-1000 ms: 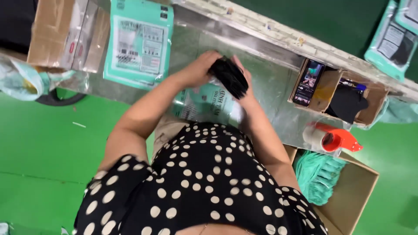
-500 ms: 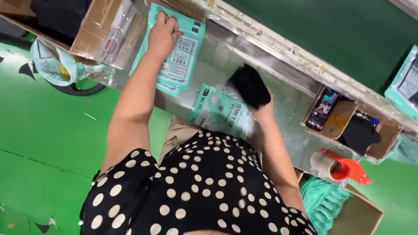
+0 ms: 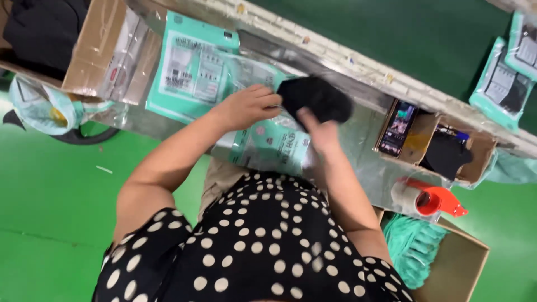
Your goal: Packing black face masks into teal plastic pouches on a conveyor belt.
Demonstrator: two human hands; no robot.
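Observation:
My right hand (image 3: 320, 133) holds a folded black cloth item (image 3: 316, 98) over the metal worktable (image 3: 366, 146). My left hand (image 3: 250, 105) rests on a clear-fronted teal packaging bag (image 3: 263, 78), its fingers touching the left edge of the black item. Another teal printed bag (image 3: 267, 146) lies beneath both hands at the near table edge. A stack of teal bags (image 3: 190, 70) sits just left of my left hand.
A cardboard box (image 3: 103, 53) stands at the left with dark cloth behind it. A small carton (image 3: 425, 140) at the right holds a phone (image 3: 396, 127) and black items. A tape dispenser (image 3: 428, 199) sits near. A box of green bags (image 3: 417, 249) is below. More packed bags (image 3: 506, 72) lie far right.
My left hand has come back from the bag stack with a teal bag to the black item. My right hand still holds the black item, now raised slightly toward the left hand.

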